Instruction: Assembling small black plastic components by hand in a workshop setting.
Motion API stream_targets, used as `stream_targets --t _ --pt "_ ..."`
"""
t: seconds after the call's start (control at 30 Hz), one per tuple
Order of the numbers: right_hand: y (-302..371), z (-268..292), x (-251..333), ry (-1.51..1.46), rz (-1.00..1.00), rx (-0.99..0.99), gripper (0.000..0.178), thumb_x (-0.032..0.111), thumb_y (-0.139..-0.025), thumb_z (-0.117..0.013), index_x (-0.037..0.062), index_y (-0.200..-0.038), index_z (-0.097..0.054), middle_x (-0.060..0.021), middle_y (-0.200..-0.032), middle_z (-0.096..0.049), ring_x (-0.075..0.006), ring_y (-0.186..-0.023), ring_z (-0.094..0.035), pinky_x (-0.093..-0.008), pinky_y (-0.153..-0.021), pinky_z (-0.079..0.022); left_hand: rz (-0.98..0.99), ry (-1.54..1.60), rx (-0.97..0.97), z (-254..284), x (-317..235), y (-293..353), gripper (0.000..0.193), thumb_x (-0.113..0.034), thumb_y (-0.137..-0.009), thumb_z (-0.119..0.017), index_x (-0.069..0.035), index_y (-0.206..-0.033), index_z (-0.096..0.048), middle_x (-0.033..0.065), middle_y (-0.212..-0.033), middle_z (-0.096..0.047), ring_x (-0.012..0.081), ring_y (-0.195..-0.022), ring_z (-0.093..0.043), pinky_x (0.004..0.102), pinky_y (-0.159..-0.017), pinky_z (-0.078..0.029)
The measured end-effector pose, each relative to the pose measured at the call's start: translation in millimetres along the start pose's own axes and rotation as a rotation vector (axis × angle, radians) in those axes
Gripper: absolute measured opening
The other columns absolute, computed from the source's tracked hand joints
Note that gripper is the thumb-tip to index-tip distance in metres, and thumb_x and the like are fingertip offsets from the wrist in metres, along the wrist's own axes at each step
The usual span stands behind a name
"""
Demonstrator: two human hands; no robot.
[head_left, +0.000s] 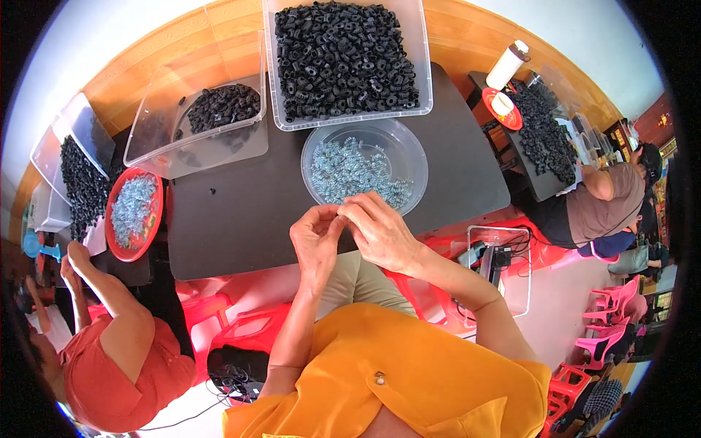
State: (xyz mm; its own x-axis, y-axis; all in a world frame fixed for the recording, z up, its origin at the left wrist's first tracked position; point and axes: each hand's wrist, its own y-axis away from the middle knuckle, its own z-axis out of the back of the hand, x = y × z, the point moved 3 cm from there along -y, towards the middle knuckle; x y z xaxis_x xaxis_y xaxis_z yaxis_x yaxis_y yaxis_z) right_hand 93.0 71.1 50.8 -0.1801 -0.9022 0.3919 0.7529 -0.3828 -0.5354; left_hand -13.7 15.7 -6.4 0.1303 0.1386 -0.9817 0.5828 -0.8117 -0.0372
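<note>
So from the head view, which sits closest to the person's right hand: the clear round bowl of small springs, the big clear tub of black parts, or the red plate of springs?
From the right hand:
1. Clear round bowl of small springs, just ahead of the hands.
2. Big clear tub of black parts, behind the bowl.
3. Red plate of springs, far left, by another person.

No packages, labels, signs or screens are visible around the dark table (241, 212); only open bins and bowls of loose parts.

Black parts (343, 55) in clear bin (427, 95); silvery springs (350, 171); red plate (111, 219).
</note>
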Motion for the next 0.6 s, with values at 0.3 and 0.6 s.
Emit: stream_targets --t 0.3,0.6 --pt "3 -7 -11 -0.051 0.022 -0.137 0.038 -0.008 -0.059 -0.066 0.0028 -0.092 -0.05 -0.0095 -0.085 -0.057 -0.0275 -0.076 -0.055 -0.0354 -0.064 -0.048 0.05 0.051 -0.043 -2 3 3 0.012 0.001 -0.077 -0.064 0.005 -0.088 -0.062 0.0061 -0.078 -0.065 0.009 -0.07 -0.06 0.0215 -0.066 -0.049" --pt "-1 -12 -10 0.081 0.143 -0.134 0.03 -0.005 -0.065 -0.059 0.0017 -0.092 -0.049 -0.0084 -0.085 -0.054 -0.0241 -0.074 -0.054 -0.0314 -0.055 -0.05 0.033 0.133 -0.041 -2 1 -2 0.01 0.004 -0.078 -0.062 0.006 -0.088 -0.062 0.0059 -0.079 -0.064 0.0087 -0.07 -0.059 0.0208 -0.066 -0.048"
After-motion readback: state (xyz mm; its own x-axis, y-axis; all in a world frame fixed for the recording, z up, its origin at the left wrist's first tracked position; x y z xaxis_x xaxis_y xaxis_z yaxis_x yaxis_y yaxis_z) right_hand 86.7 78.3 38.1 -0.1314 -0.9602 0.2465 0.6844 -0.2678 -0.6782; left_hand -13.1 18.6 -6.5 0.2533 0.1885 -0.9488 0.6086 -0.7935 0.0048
